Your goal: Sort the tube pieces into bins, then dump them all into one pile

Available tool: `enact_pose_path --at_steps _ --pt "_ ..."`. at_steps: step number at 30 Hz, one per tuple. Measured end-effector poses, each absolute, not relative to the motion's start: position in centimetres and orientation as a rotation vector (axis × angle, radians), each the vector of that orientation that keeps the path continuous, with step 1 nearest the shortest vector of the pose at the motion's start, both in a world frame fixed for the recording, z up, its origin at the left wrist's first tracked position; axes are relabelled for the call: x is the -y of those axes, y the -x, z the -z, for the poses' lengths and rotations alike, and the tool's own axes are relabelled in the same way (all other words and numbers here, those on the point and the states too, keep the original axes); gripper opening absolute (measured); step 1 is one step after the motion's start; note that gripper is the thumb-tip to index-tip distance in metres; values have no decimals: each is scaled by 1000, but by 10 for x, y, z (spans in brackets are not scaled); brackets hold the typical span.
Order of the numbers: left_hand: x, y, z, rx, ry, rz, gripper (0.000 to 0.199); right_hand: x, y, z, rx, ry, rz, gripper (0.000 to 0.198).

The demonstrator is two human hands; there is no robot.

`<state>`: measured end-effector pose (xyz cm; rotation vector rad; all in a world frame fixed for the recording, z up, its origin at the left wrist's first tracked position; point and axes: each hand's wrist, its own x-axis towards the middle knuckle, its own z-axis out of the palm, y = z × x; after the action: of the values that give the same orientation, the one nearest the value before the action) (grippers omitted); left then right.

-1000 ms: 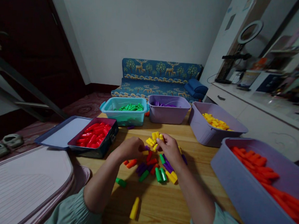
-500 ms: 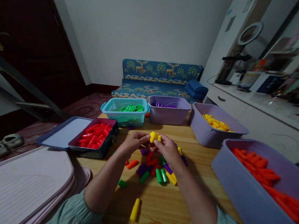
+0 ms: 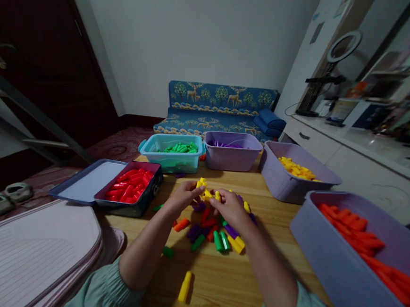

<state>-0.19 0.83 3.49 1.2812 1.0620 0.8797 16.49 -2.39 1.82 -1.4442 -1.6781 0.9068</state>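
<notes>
My left hand [image 3: 183, 195] is closed on a yellow plastic piece [image 3: 201, 183] over the middle of the wooden table [image 3: 166, 283]. Close beside it, my right hand [image 3: 230, 203] pinches another yellow plastic piece [image 3: 217, 196]. More yellow shows between the two hands; whether the pieces are joined there I cannot tell. Beneath and in front of the hands lies a loose pile of small plastic pieces, among them green ones [image 3: 224, 241], purple ones [image 3: 194, 231] and an orange one [image 3: 182, 225]. A single yellow piece [image 3: 185, 287] lies nearer to me.
Along the back stand a turquoise bin [image 3: 171, 160] of green pieces and a purple bin [image 3: 231, 161] of purple ones. Yellow pieces fill a bin [image 3: 283, 188] at right, orange ones a nearer bin [image 3: 325, 243]. Red pieces lie in an open case [image 3: 140, 209] at left.
My hands have moved slightly apart. The yellow cluster between them is now spread wider, with one part raised at my left fingertips and another at my right.
</notes>
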Motion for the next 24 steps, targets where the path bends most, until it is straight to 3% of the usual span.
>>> enact_pose_path --at_steps 3,6,9,14,24 --pt "-10 6 -34 -1059 -1273 -883 48 27 -172 -24 1980 1574 -633 16" --pt "-10 9 -34 -997 -1278 -842 51 28 -173 -29 1961 1565 -520 22" --pt "-8 9 -34 -924 -1278 -796 49 26 -167 -29 1699 1490 -578 37" --pt "-2 2 -36 -840 -1335 -713 51 27 -154 -25 1424 1285 -966 56" --pt "3 -12 -31 -932 -1361 -743 60 33 -152 -31 1428 1309 -859 55"
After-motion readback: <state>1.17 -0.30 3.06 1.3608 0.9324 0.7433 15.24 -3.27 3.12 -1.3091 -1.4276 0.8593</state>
